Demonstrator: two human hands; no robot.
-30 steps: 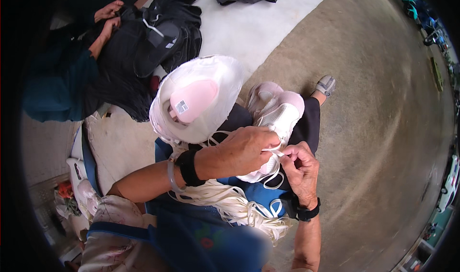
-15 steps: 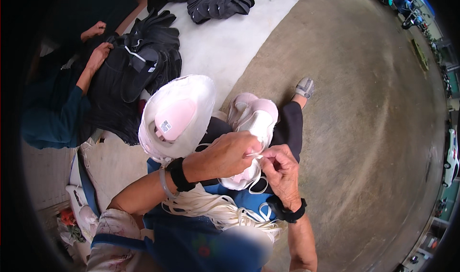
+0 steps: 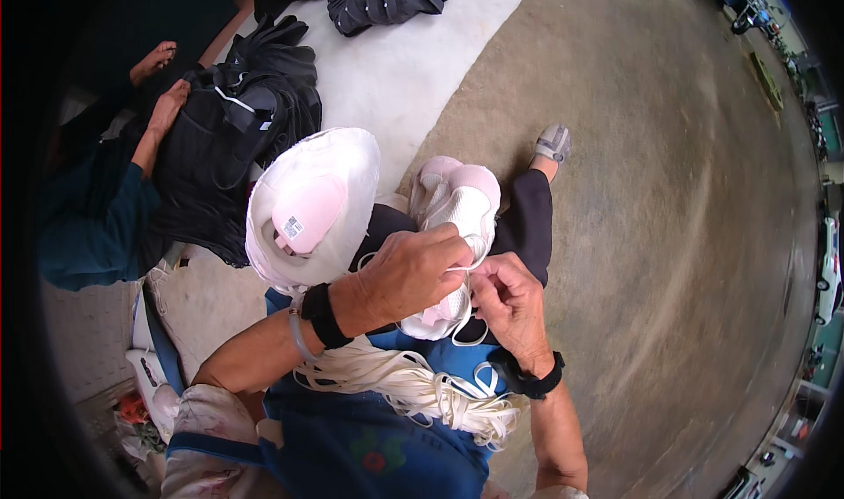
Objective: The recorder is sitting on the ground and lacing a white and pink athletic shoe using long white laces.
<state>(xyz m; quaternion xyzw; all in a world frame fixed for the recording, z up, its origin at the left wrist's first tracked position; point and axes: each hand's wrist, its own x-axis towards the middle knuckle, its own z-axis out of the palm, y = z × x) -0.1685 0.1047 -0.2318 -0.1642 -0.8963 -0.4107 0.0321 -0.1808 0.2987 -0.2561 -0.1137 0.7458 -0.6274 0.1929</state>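
A white and pink mesh shoe upper [image 3: 468,204] lies across my lap, its rounded pink toe end pointing away from me. My left hand [image 3: 411,270] is closed in a pinch on a white shoelace [image 3: 470,268] above the upper's middle. Close on its right, my right hand [image 3: 512,305] has thumb and forefinger pressed together at the lacing edge. What sits between those fingertips is too small to make out. A loop of lace hangs below the fingers. Over my blue apron [image 3: 343,420] lies a bundle of loose white laces [image 3: 396,378].
Left of my hands stands a white and pink stack of shoe parts [image 3: 312,204] with a label on it. Beyond it, another person's hands [image 3: 167,103] work at a pile of black shoe uppers [image 3: 237,138]. More black uppers [image 3: 387,2] lie on a white sheet [image 3: 448,55].
My left hand has drawn slightly up and left, and a stretch of lace now shows at its fingertips. My right hand stays at the upper. The whole view has shifted a little.
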